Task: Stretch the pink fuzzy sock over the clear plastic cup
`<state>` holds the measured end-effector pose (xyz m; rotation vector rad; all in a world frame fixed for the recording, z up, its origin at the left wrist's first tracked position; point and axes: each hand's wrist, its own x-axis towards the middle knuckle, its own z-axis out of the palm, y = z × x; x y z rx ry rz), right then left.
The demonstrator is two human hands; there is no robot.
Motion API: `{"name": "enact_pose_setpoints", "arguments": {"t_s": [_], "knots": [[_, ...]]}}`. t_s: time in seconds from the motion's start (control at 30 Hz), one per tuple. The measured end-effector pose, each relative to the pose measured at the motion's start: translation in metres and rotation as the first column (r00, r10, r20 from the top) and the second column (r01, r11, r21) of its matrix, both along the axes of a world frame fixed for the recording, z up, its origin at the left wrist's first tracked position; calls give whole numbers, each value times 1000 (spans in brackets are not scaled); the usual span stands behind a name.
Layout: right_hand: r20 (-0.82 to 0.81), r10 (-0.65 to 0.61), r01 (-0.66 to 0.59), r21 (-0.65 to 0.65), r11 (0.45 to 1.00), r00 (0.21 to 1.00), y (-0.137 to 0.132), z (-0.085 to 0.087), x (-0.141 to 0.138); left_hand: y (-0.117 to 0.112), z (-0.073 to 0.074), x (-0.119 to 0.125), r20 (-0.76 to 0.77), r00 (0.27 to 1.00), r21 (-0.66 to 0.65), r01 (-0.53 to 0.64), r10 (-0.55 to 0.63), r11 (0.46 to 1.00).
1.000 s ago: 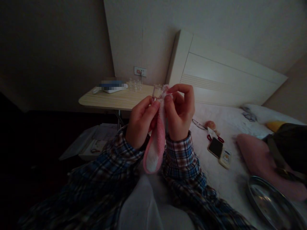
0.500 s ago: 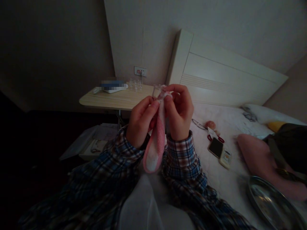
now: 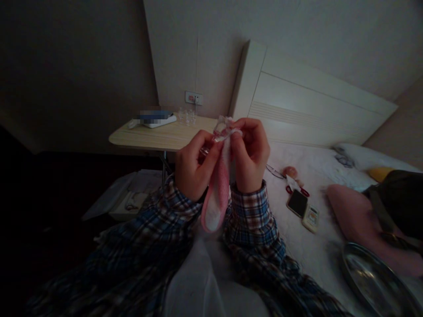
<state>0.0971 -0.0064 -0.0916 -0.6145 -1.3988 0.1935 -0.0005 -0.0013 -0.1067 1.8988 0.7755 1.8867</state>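
Observation:
My left hand (image 3: 192,166) and my right hand (image 3: 250,154) are raised in front of me, fingers pinched together on the top end of a fuzzy pink and white sock (image 3: 217,193). The sock hangs down between my wrists. At its top, between my fingertips, sits a small clear plastic clip or hook (image 3: 220,130); how it is attached is hard to tell in the dim light. Both arms wear plaid sleeves.
A wooden side table (image 3: 155,137) with small glasses and a white device stands behind my hands. On the bed (image 3: 317,246) to the right lie a phone (image 3: 297,203), a remote (image 3: 310,218), red scissors, a pink cloth and a metal tray (image 3: 370,281).
Both hands shifted slightly right and closer together, and the clear clip tilted over between my fingertips. The sock's lower end rose a little.

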Motion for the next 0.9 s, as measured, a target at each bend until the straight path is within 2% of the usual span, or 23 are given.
{"name": "enact_pose_setpoints", "arguments": {"t_s": [0.07,0.13,0.23,0.37,0.53,0.7,0.9], "knots": [[-15,7,-7,-2,1000,1000,-1,0,-1,-2,1,-1,-36,999,14,-21,22,1000],[-25,21,-22,-15,1000,999,-2,1,-2,-2,0,-1,-32,999,-17,7,-7,1000],[-46,50,-52,-45,998,998,-3,1,-4,-1,-1,0,35,992,-97,125,-122,987],[-30,56,-57,-60,997,998,-2,0,-4,0,-2,0,157,951,-182,293,-267,939],[-16,61,-62,-59,996,998,-1,-1,-4,-3,1,1,267,890,-223,430,-370,875],[-12,42,-42,4,999,999,-7,3,-7,-4,2,0,268,891,-224,428,-367,875],[64,-11,15,-64,998,998,-4,1,-3,-5,1,-1,269,895,-242,420,-355,875]]}}
